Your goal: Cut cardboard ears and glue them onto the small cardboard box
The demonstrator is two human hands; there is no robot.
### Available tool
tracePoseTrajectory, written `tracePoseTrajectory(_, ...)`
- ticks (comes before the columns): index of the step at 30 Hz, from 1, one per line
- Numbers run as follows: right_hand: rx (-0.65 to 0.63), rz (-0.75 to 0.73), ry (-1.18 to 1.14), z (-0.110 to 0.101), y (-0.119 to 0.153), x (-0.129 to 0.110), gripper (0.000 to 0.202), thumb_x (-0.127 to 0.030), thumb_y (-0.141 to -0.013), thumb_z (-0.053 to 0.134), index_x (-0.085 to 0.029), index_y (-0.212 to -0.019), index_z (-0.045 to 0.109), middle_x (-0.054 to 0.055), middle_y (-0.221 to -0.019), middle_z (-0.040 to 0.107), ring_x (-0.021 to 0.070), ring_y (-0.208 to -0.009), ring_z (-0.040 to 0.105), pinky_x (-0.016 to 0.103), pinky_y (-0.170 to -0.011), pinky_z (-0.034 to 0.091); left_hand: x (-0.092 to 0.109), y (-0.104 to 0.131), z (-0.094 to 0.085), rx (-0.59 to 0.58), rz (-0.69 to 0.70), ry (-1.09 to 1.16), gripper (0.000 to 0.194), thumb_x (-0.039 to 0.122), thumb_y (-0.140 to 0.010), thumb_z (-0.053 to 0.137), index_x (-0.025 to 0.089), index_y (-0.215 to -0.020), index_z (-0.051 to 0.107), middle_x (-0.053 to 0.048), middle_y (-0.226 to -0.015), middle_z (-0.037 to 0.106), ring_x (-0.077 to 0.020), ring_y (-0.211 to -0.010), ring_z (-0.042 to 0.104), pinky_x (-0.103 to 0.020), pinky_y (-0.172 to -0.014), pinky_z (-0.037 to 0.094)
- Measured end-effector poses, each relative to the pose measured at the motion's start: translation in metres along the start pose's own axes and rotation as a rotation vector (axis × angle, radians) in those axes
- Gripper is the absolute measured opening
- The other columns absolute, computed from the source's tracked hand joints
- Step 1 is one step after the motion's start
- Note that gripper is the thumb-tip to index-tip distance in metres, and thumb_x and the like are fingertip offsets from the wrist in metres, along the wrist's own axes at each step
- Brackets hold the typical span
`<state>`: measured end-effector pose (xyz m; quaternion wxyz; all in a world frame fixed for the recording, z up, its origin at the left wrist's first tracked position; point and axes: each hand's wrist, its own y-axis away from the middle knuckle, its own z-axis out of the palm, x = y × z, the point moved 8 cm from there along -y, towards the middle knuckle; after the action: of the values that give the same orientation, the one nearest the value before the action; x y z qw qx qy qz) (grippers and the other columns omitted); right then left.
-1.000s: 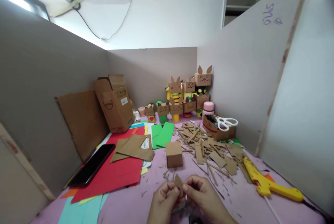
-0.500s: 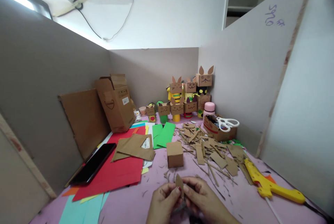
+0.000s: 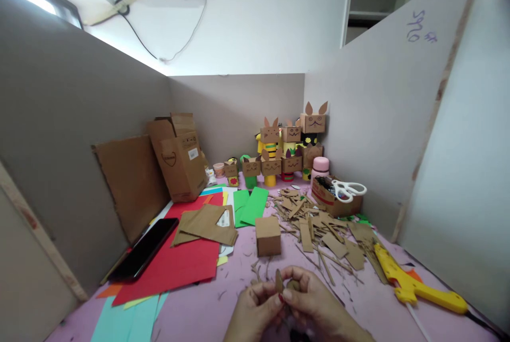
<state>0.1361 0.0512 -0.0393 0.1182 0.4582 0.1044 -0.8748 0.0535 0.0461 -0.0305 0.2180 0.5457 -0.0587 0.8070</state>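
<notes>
Fingers [image 3: 274, 306] Pinch One Cardboard Piece [image 3: 279, 281] as Eight Box Heads [image 3: 271, 166] Look On

Two bare hands meet low in my head-camera view, which I watch from a distance. Thumb and fingertips of the left hand [image 3: 255, 307] and the right hand [image 3: 309, 299] are pressed close together, pinching the slim cardboard piece upright above a pink tabletop [image 3: 189, 307]. A brown patch [image 3: 294, 284] shows between the right thumb and forefinger; I cannot tell whether it is the same piece or a second. One dark object [image 3: 299, 336], mostly hidden, shows beneath the hands. Just beyond them sits one small box [image 3: 268, 238]. On the right, one yellow glue gun [image 3: 422, 290] lies near a heap of cardboard scraps [image 3: 306, 231] too jumbled for me to count. One pair of white scissors [image 3: 348, 189] rests on one open tray [image 3: 332, 204], near one pink bottle [image 3: 320, 167]. To the left I count two green sheets [image 3: 255, 206], one red sheet [image 3: 183, 263], one black flat device [image 3: 145, 250] and one tall carton [image 3: 181, 167]. At the rear, the box heads stand three in an upper tier, five below.
</notes>
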Motion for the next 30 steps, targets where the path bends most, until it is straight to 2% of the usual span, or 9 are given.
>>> tracePoseTrajectory(2,0.024,-0.01,-0.001,-0.004,-0.001,0.002,0.04,-0.035,-0.057,0.086,-0.017,-0.084,0.062,-0.011,-0.042,0.051,0.0034,-0.031,0.041,0.015,-0.036,0.033,0.002,0.001,-0.003,0.036,0.002,-0.007,0.042,0.042,-0.048,0.086,0.01,-0.069,0.07,-0.001,-0.053,0.062,-0.0074,-0.048,0.05,-0.018,-0.047,0.031)
tracePoseTrajectory(8,0.099,-0.042,-0.019,-0.005,0.0,-0.005,0.039,-0.031,-0.052,0.089,-0.015,-0.078,0.065,-0.012,-0.039,0.046,0.0004,-0.029,0.034,0.012,-0.031,0.022,0.003,0.003,-0.013,0.154,0.012,0.017,0.041,0.037,-0.045,0.088,0.011,-0.07,0.067,-0.001,-0.053,0.064,-0.0099,-0.048,0.056,-0.02,-0.05,0.038)
tracePoseTrajectory(11,0.1,-0.027,-0.044,-0.003,0.0,-0.005,0.039,-0.031,-0.052,0.089,-0.016,-0.079,0.065,-0.013,-0.039,0.045,0.0008,-0.029,0.034,0.012,-0.032,0.023,0.002,0.002,-0.016,0.171,0.02,0.029,0.04,0.036,-0.046,0.088,0.012,-0.068,0.064,-0.001,-0.053,0.066,-0.0109,-0.048,0.058,-0.02,-0.049,0.039)
tracePoseTrajectory(15,0.075,-0.006,-0.05,-0.004,0.0,-0.001,0.039,-0.03,-0.053,0.088,-0.016,-0.082,0.065,-0.01,-0.043,0.049,0.003,-0.033,0.041,0.014,-0.036,0.028,0.002,0.002,-0.016,0.163,0.038,0.057,0.039,0.033,-0.046,0.088,0.013,-0.068,0.063,-0.001,-0.053,0.066,-0.0102,-0.047,0.058,-0.019,-0.049,0.038)
tracePoseTrajectory(20,0.071,-0.009,-0.108,-0.003,0.001,-0.001,0.039,-0.029,-0.053,0.088,-0.017,-0.081,0.064,-0.01,-0.045,0.048,0.0037,-0.034,0.041,0.016,-0.038,0.029,0.004,0.002,-0.013,0.142,0.046,0.066,0.039,0.034,-0.048,0.087,0.012,-0.072,0.065,-0.002,-0.056,0.067,-0.01,-0.049,0.058,-0.019,-0.05,0.038)
tracePoseTrajectory(26,0.031,-0.025,-0.097,0.0,0.0,-0.004,0.036,-0.028,-0.056,0.087,-0.018,-0.08,0.062,-0.01,-0.046,0.051,0.0028,-0.033,0.038,0.016,-0.04,0.03,0.017,0.007,0.0,0.061,0.098,0.047,0.041,0.034,-0.046,0.088,0.014,-0.074,0.066,0.001,-0.056,0.066,-0.009,-0.051,0.057,-0.019,-0.05,0.038)
tracePoseTrajectory(30,0.05,-0.027,-0.12,0.0,0.0,-0.004,0.037,-0.027,-0.055,0.088,-0.018,-0.078,0.061,-0.008,-0.047,0.055,0.0038,-0.035,0.043,0.017,-0.042,0.033,0.016,0.005,-0.003,0.061,0.105,0.03,0.038,0.032,-0.049,0.087,0.014,-0.071,0.062,0.002,-0.054,0.065,-0.0074,-0.048,0.055,-0.018,-0.048,0.036)
